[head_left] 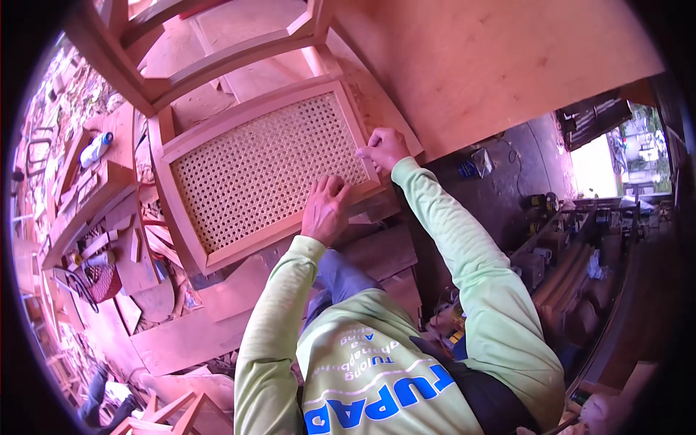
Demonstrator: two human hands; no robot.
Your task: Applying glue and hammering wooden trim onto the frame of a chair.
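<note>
A wooden chair seat frame lies in front of me, filled with a panel of woven cane webbing. My left hand rests over the panel's near right part, its fingers curled down at the weave and the inner edge of the frame. Whatever is under those fingertips is hidden. At the frame's right side, my right hand is closed in a pinch against the wood beside the cane's edge. Anything between the thumb and finger there is too small to make out.
Wooden chair back rails rise at the far side of the seat. A large wooden sheet spans the upper right. Offcuts and a bottle lie at the left. A cluttered shelf stands at the right.
</note>
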